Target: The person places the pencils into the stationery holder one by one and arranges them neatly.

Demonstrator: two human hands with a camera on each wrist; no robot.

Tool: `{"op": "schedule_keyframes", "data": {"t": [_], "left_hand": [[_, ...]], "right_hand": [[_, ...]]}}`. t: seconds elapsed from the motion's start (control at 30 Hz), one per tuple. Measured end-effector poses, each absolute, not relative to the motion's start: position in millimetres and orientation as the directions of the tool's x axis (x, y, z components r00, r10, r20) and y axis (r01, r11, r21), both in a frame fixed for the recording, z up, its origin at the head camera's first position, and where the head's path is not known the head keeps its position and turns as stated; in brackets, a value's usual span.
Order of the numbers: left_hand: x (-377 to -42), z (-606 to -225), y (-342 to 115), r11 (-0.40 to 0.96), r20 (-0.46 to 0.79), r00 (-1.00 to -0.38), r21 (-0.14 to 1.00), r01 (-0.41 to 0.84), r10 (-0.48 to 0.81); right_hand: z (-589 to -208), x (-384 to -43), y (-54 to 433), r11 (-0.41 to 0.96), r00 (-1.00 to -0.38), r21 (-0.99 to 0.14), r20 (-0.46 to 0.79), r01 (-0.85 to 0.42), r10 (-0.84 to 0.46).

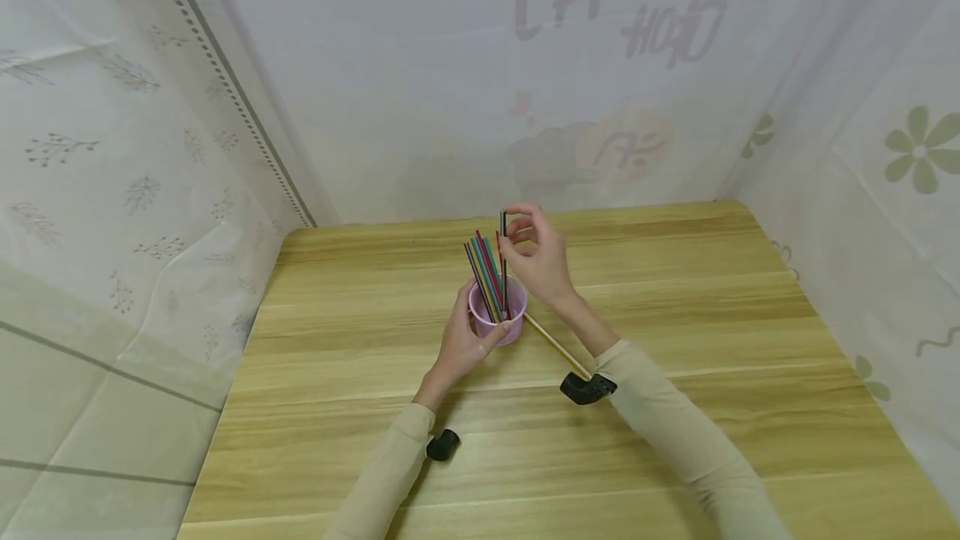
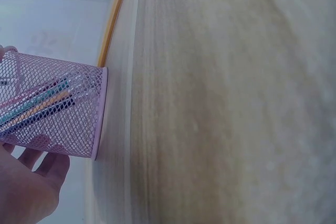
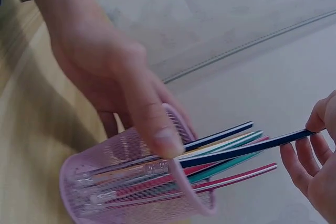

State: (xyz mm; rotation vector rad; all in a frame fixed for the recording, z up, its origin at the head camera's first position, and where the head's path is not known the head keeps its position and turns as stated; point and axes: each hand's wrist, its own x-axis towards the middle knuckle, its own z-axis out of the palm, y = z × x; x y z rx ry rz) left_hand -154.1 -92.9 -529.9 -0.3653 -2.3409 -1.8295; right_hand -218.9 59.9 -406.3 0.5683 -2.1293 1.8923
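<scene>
A pink mesh pencil cup [image 1: 512,330] stands on the table, holding several striped pencils [image 3: 241,182] in red, green, yellow and dark blue. My left hand [image 1: 467,336] grips the cup from its left side, with the thumb over the rim in the right wrist view. Above the cup, my right hand [image 1: 542,261] pinches a dark pencil [image 3: 231,152] with a white stripe near its upper end. That pencil's lower end, with a pale ferrule, is just inside the cup's mouth. Beside the cup lies a yellow-and-white pencil [image 1: 558,347], partly hidden by the right forearm's wrist mount.
The wooden table [image 1: 360,290] runs back to a printed cloth wall [image 1: 420,107]. Patterned cloth also hangs at the left and right. Black mounts [image 1: 442,445] are worn at both wrists.
</scene>
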Motion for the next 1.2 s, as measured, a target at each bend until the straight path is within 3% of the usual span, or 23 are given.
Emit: {"op": "schedule_keyframes", "data": {"t": [0.7,1.2], "left_hand": [[-154,-530,-93,0.236,0.242,-0.964,0.936,0.261,0.106],[-152,-531,-92,0.269,0.275,-0.956,0.918,0.293,0.101]], "right_hand": [[-438,-208,61,0.295,-0.924,-0.888,0.281,-0.352,-0.258],[-454,-206,105,0.379,-0.941,-0.865,0.267,-0.329,-0.208]]}}
